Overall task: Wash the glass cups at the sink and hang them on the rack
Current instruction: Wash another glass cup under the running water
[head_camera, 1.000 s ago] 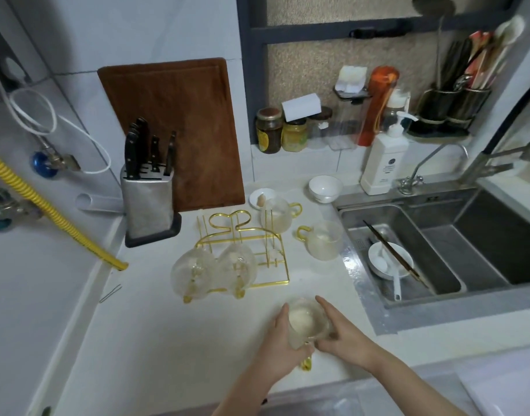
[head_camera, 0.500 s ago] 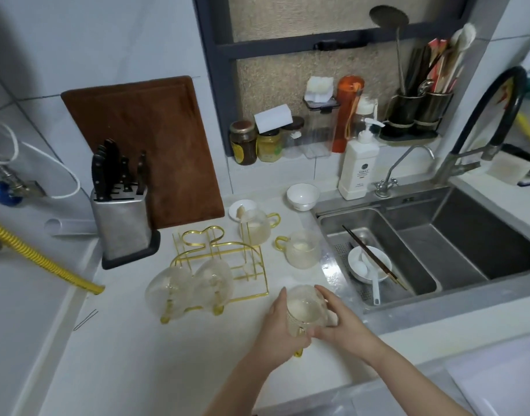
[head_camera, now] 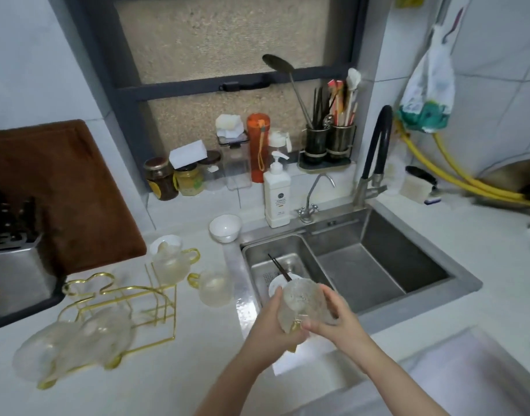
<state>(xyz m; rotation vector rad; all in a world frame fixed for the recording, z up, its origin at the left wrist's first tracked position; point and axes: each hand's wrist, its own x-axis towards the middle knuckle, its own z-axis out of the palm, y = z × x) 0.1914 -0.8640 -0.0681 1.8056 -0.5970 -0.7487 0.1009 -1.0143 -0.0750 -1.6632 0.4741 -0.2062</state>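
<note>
Both hands hold a textured glass cup with a gold handle over the front edge of the steel sink. My left hand grips its left side and my right hand grips its right side. Two more glass cups stand on the counter left of the sink. A gold wire rack sits further left, with two cups hanging on its near side.
A white plate with chopsticks lies in the small left basin. A black faucet, a small tap, a soap bottle and a white bowl stand behind the sink. A knife block and cutting board are at left.
Both hands have carried the cup rightward from the counter in front of the rack to the sink's front edge. The view has swung right toward the sink.
</note>
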